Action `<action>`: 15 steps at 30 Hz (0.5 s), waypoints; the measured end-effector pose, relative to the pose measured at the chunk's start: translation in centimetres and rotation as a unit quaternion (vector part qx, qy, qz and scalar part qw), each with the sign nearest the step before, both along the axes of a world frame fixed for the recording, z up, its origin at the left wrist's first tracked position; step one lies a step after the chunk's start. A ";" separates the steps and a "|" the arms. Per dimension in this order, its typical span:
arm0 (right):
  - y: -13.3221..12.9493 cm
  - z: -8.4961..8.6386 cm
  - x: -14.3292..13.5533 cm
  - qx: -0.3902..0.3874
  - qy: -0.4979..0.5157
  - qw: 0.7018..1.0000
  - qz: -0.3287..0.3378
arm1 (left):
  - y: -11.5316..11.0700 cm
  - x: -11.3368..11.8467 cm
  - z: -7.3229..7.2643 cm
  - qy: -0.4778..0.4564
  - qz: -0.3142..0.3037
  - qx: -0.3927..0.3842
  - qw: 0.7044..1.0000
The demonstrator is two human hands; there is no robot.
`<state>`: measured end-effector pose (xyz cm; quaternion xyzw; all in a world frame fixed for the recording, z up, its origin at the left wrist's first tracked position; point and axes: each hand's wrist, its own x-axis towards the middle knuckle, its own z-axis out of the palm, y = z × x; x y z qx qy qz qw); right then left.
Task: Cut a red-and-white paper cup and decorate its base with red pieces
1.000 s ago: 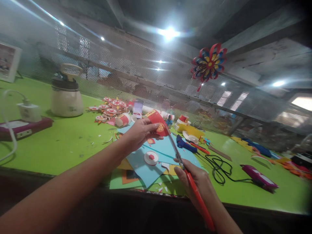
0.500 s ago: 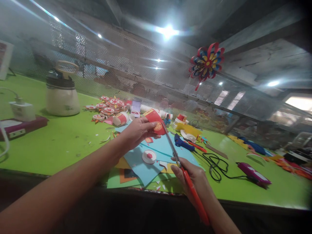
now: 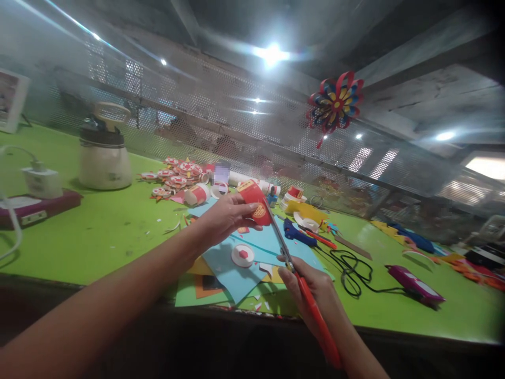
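My left hand pinches a red paper piece with a gold round print and a yellow strip along its top edge. In my right hand is a pair of scissors with red handles, its blades pointing up and away from me. The blade tips reach the right edge of the red paper. Below the hands lie light blue paper sheets, and on them rests a white disc with a small red hexagon at its centre.
A blue glue gun lies right of the sheets, its black cord running to a purple power strip. Behind are red-and-white paper cups and a pile of decorated discs. A pressure sprayer stands at left.
The red paper has turned and dipped slightly in my left hand. My right hand keeps the scissors at its edge. The whole view has shifted a little.
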<state>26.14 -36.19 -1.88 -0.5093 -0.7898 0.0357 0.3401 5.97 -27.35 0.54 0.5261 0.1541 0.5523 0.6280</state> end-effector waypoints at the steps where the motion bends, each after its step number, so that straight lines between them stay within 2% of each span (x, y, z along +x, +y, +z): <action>1: 0.0 0.0 0.0 0.000 -0.001 1.000 0.001 | 0.0 0.0 0.0 -0.001 0.000 0.000 1.000; 15: 0.0 0.3 0.1 -0.004 0.013 1.000 0.004 | -0.3 0.2 -0.3 0.021 -0.046 0.009 0.999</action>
